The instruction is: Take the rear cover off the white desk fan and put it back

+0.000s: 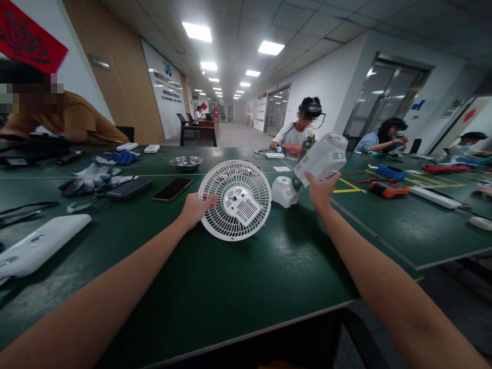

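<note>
Left hand (195, 209) grips the fan grille (241, 204) at its left rim.

The fan grille (243, 205) is white, patterned with radiating slats in rings; the housing (322, 158) is white with rows of slots. The tabletop (238, 292) is dark green with yellow lines (349, 191), the meter (389, 190) orange and black, the banner (33, 38) red with black characters.

An office set up partly as a workshop: ceiling light panels (197, 32), a lettered wall sign (165, 84), glazed metal doors (384, 100), and people (302, 132) along the far edge of a green tabletop (215, 292) bearing electronic devices (389, 189).
</note>
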Action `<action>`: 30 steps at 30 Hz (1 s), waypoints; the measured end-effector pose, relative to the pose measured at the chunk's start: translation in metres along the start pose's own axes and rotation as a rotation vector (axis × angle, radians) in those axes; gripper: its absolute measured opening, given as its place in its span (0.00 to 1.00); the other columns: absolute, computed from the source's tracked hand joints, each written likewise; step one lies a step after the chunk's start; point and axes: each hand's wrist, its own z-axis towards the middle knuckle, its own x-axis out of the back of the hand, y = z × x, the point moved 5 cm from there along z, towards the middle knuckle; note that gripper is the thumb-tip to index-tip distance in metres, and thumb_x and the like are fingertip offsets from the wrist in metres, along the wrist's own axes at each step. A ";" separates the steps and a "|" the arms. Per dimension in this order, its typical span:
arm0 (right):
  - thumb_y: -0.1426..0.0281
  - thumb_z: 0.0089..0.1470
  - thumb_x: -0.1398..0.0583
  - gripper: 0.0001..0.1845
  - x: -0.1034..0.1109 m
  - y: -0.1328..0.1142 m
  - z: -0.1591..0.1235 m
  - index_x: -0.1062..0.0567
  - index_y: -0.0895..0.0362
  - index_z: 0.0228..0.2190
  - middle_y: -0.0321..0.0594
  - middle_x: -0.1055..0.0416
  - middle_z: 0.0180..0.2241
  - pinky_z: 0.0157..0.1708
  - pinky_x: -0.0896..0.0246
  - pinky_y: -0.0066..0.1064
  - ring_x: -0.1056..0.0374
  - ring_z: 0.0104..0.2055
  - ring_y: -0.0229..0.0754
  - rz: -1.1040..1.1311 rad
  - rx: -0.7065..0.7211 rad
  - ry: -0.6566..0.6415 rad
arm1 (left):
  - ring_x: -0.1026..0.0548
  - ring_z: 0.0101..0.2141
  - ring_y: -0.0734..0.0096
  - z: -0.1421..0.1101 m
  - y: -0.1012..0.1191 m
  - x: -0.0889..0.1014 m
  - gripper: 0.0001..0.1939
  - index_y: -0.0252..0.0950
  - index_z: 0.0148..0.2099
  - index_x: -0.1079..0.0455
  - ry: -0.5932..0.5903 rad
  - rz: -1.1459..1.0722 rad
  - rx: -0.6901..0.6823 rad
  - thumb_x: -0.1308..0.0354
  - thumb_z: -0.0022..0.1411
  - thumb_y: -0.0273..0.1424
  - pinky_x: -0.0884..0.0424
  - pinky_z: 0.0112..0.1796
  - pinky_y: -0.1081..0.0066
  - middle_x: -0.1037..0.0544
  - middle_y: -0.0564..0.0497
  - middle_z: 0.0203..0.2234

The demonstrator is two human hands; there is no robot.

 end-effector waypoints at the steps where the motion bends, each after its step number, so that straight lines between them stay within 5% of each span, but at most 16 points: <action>1: 0.58 0.43 0.33 0.38 -0.004 -0.008 -0.004 0.46 0.53 0.50 0.48 0.30 0.51 0.50 0.36 0.38 0.30 0.49 0.48 0.017 0.019 -0.023 | 0.18 0.29 0.59 -0.001 0.001 0.000 0.11 0.31 0.37 0.23 0.005 -0.005 -0.001 0.30 0.53 0.32 0.20 0.34 0.60 0.17 0.45 0.29; 5: 0.58 0.43 0.34 0.39 -0.022 -0.022 -0.025 0.46 0.53 0.51 0.48 0.31 0.50 0.50 0.37 0.40 0.31 0.50 0.50 -0.036 0.003 -0.135 | 0.18 0.29 0.59 -0.005 0.006 -0.002 0.10 0.31 0.36 0.23 0.010 -0.017 -0.008 0.30 0.53 0.32 0.20 0.35 0.60 0.17 0.45 0.28; 11: 0.54 0.36 0.31 0.41 -0.042 -0.004 -0.048 0.42 0.51 0.48 0.46 0.30 0.48 0.51 0.38 0.44 0.31 0.48 0.52 -0.191 -0.140 -0.364 | 0.18 0.29 0.60 -0.005 0.003 -0.001 0.11 0.31 0.37 0.22 0.016 -0.036 -0.007 0.29 0.52 0.32 0.20 0.35 0.60 0.17 0.45 0.29; 19: 0.56 0.35 0.29 0.43 -0.008 0.014 -0.011 0.41 0.54 0.50 0.49 0.29 0.49 0.50 0.38 0.43 0.31 0.49 0.53 -0.201 -0.082 -0.169 | 0.18 0.30 0.60 -0.006 0.004 0.000 0.12 0.31 0.38 0.22 -0.010 -0.025 -0.038 0.30 0.53 0.33 0.20 0.34 0.62 0.17 0.45 0.30; 23: 0.56 0.32 0.28 0.43 0.011 0.040 0.009 0.38 0.54 0.48 0.47 0.29 0.49 0.50 0.37 0.45 0.31 0.48 0.54 -0.267 -0.111 -0.183 | 0.18 0.31 0.59 -0.005 0.005 -0.001 0.12 0.32 0.39 0.23 -0.014 -0.003 -0.031 0.30 0.53 0.33 0.20 0.34 0.61 0.17 0.44 0.31; 30: 0.58 0.35 0.30 0.45 0.010 0.057 0.022 0.40 0.56 0.53 0.50 0.32 0.53 0.53 0.39 0.46 0.33 0.53 0.54 -0.218 -0.067 -0.165 | 0.19 0.29 0.60 -0.004 0.006 -0.002 0.12 0.31 0.38 0.22 0.005 0.013 -0.025 0.29 0.53 0.32 0.20 0.35 0.60 0.17 0.45 0.29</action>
